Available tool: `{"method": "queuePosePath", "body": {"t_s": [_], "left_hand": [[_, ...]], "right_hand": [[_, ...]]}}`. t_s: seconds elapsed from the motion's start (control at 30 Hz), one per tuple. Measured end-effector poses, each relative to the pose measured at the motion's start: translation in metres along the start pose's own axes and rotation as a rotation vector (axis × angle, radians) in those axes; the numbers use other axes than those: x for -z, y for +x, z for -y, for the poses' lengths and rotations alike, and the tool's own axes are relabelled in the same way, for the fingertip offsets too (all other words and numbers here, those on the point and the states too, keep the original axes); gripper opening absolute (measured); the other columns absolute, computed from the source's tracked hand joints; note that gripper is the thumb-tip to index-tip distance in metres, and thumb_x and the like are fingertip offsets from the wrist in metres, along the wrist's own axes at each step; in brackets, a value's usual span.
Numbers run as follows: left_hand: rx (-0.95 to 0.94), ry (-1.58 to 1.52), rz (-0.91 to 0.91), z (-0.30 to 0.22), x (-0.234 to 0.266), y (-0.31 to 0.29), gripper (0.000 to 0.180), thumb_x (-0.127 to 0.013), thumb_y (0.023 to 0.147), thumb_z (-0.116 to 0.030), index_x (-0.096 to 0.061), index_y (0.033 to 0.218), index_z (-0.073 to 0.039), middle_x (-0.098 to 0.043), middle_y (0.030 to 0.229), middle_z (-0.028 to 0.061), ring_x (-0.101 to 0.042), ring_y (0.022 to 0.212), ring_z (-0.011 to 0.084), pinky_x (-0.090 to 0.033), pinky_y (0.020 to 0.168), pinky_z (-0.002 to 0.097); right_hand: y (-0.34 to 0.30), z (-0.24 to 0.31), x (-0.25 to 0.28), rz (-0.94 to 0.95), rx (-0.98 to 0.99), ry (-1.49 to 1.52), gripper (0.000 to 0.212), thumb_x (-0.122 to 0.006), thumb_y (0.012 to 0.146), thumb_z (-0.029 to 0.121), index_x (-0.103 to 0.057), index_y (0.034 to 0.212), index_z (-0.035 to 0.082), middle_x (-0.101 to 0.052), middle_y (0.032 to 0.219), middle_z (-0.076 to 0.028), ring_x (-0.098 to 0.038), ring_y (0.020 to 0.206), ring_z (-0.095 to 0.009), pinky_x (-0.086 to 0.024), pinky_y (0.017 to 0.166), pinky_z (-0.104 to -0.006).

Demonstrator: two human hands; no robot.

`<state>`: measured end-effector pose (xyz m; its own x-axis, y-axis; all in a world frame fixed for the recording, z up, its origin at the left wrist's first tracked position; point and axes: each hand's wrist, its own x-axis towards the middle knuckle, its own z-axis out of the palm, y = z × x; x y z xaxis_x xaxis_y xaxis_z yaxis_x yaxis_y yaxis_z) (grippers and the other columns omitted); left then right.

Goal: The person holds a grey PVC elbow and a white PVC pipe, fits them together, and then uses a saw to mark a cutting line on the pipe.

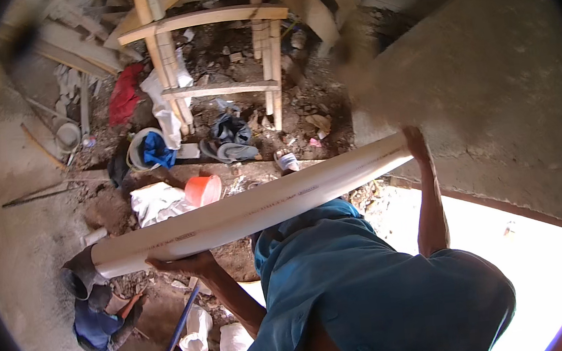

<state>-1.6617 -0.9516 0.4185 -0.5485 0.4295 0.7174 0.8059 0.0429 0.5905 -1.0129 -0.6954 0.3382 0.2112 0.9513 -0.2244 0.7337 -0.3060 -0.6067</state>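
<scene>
A long, thick, pale plastic pipe (250, 209) lies across the view in front of me, its right end higher in the picture than its left. From below, my left hand (184, 262) supports it near the left end, with the fingers stretched along its underside. My right hand (416, 141) grips the far right end; its fingers are partly hidden and blurred. At the pipe's left end is a dark grey fitting (81, 269); how they join is hard to make out.
Below the fitting, a person in dark blue (98, 325) crouches by the left wall. A wooden trestle (219, 90) stands on rubble ahead. Around lie an orange bucket (202, 190), a white bucket (136, 151), a blue pipe (181, 320) and white sacks (158, 204). A concrete wall (475, 82) rises at right.
</scene>
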Motion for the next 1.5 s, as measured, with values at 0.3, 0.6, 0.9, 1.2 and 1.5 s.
{"method": "queuePosePath", "body": {"t_s": [0.3,0.6,0.9,1.2,1.5], "left_hand": [[0.051,0.055,0.142,0.012,-0.098,-0.039,0.109,-0.09,0.077,-0.022,-0.02,0.157,0.001,-0.051,0.145,0.024,-0.059,0.127,0.0361,-0.046,0.112,0.0546],[1.664,-1.546,-0.395,-0.089,-0.212,-0.044,0.081,-0.055,0.092,-0.078,-0.051,0.141,-0.013,-0.059,0.131,0.0128,-0.055,0.124,0.0347,-0.039,0.114,0.0579],[1.789,-1.726,-0.653,-0.107,-0.217,-0.049,0.068,-0.059,0.095,-0.065,-0.056,0.136,-0.01,-0.063,0.13,0.0144,-0.058,0.126,0.0354,-0.041,0.115,0.0583],[1.617,-1.821,-0.872,-0.101,-0.198,-0.08,0.063,-0.059,0.098,-0.059,-0.057,0.133,-0.007,-0.067,0.123,0.0156,-0.065,0.116,0.0356,-0.047,0.111,0.0597],[1.657,-1.758,-0.797,-0.105,-0.148,-0.1,0.075,-0.053,0.099,-0.066,-0.05,0.143,-0.005,-0.062,0.132,0.0219,-0.062,0.12,0.0423,-0.047,0.11,0.0604]], "right_hand": [[0.039,0.045,0.178,-0.357,0.314,-0.458,0.042,-0.06,0.103,0.034,-0.071,0.13,0.004,-0.074,0.122,-0.015,-0.067,0.116,-0.029,-0.049,0.104,-0.0413],[0.005,0.274,0.223,-0.276,0.392,0.425,0.063,-0.067,0.102,0.043,-0.055,0.148,0.001,-0.052,0.153,-0.016,-0.051,0.138,-0.032,-0.038,0.117,-0.0461],[-0.038,0.466,0.119,0.677,1.139,0.166,0.066,-0.083,0.085,0.017,-0.058,0.144,0.001,-0.062,0.142,-0.019,-0.061,0.127,-0.032,-0.05,0.107,-0.0471],[-0.135,0.463,-0.065,1.002,1.791,-0.255,0.058,-0.076,0.091,0.011,-0.057,0.146,0.01,-0.073,0.089,-0.017,-0.07,0.08,-0.036,-0.057,0.075,-0.0472],[-0.203,0.448,-0.087,0.985,1.945,-0.463,0.06,-0.068,0.092,0.009,-0.055,0.15,0.013,-0.067,0.075,-0.013,-0.069,0.068,-0.031,-0.059,0.07,-0.0434]]}}
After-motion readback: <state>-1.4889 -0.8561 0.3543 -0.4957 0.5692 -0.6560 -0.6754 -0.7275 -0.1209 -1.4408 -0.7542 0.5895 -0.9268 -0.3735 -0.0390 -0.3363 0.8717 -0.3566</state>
